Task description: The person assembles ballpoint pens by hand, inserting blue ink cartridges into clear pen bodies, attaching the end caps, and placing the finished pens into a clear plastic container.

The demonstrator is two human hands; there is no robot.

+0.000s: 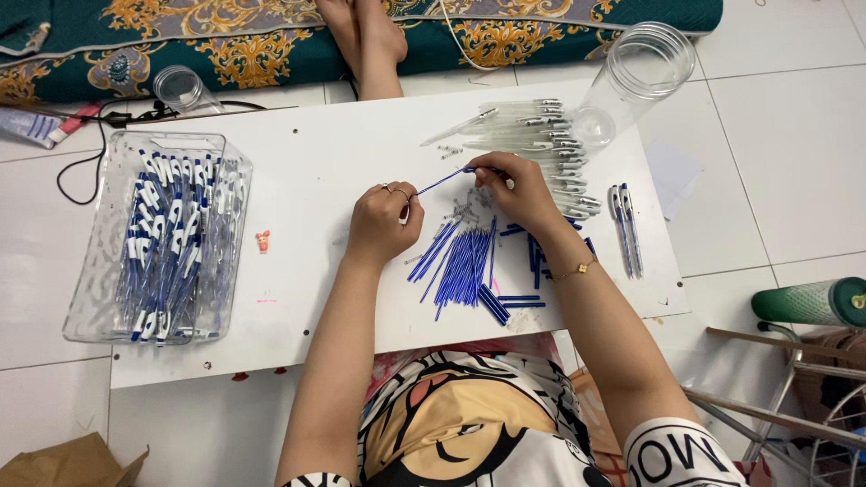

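Observation:
My left hand (383,219) pinches the lower end of a thin blue pen refill (442,181), and my right hand (516,188) holds its upper end, both over a white board (316,189). Just below the hands lies a pile of blue refills (465,263). A row of clear pen barrels (541,135) lies beyond my right hand. Small metal springs (462,213) are scattered between the hands.
A clear plastic bin (158,239) full of assembled blue-and-white pens stands at the left. A clear jar (631,77) lies tipped at the upper right. Two finished pens (625,227) lie at the right edge. Another person's feet (365,36) rest beyond the board.

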